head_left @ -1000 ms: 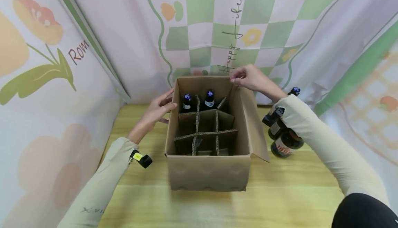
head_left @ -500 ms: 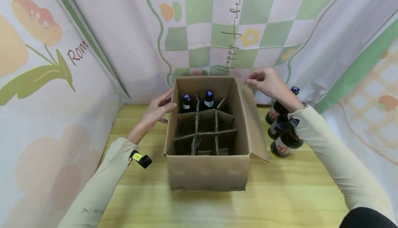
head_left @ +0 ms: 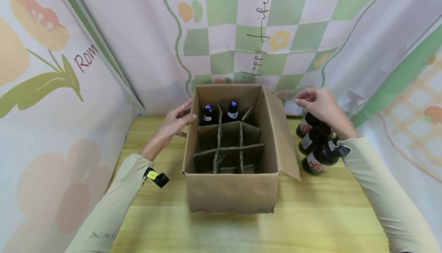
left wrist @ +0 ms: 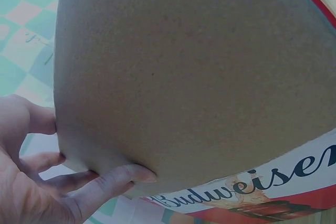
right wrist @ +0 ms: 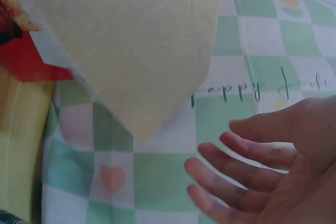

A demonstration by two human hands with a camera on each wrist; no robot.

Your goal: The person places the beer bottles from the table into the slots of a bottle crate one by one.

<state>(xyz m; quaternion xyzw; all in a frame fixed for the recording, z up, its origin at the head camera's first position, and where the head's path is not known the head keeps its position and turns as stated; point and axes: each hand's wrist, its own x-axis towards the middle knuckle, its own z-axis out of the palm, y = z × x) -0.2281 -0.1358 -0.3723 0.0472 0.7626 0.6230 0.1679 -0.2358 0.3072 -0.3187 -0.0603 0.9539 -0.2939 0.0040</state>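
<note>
In the head view a cardboard box (head_left: 231,193) stands upright with its top open, divided inside by cardboard dividers (head_left: 229,147). Two dark bottles with blue caps, one at left (head_left: 207,113) and one beside it (head_left: 233,110), stand in the back compartments. My left hand (head_left: 169,126) grips the box's left wall and flap; in the left wrist view the thumb lies over the brown flap (left wrist: 199,77). Away from the box's right flap (head_left: 281,130), my right hand (head_left: 321,105) hovers above the bottles outside, loosely curved fingers holding nothing.
Three dark labelled bottles (head_left: 315,161) stand close together on the wooden table (head_left: 317,214), right of the box. A checkered curtain (head_left: 255,34) hangs just behind, and printed curtains close in both sides. "Budweiser" lettering (left wrist: 247,184) shows on the box.
My right hand has moved right and slightly down, from the box's back right corner to above the bottles outside. The left hand and the box have stayed put.
</note>
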